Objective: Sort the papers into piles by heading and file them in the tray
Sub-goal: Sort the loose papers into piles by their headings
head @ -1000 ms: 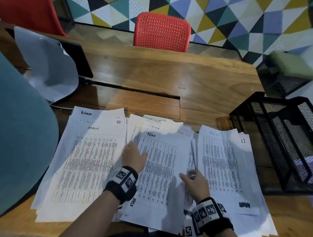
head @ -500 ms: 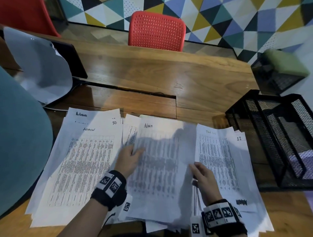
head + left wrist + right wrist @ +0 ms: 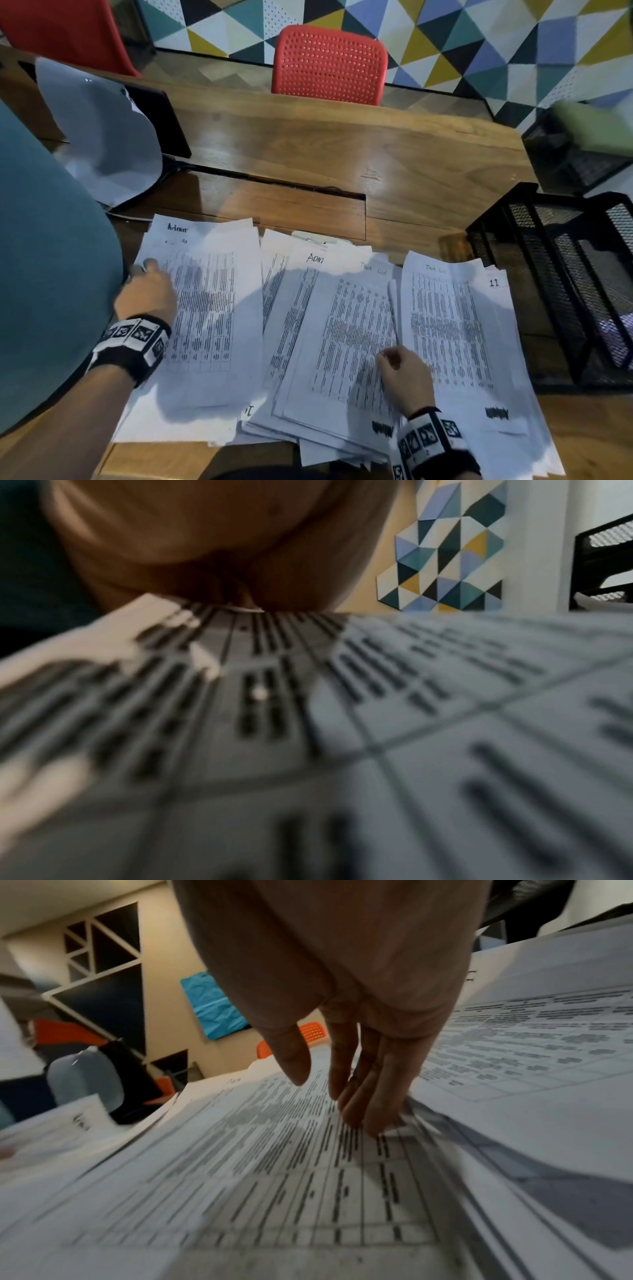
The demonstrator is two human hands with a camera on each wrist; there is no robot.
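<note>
Three spreads of printed sheets on the desk, both hands down on them.

Nearest, the right hand (image 3: 406, 378) rests straight fingers (image 3: 377, 1110) on the middle pile (image 3: 329, 342), at its right edge beside the "Task list" pile (image 3: 459, 335). The left hand (image 3: 147, 298) lies flat on the "Admin" pile (image 3: 212, 308), fingers hidden under the palm. Right of the papers stands the black mesh tray (image 3: 561, 284). Beyond the desk (image 3: 342, 154) is a red chair (image 3: 329, 65).
</note>
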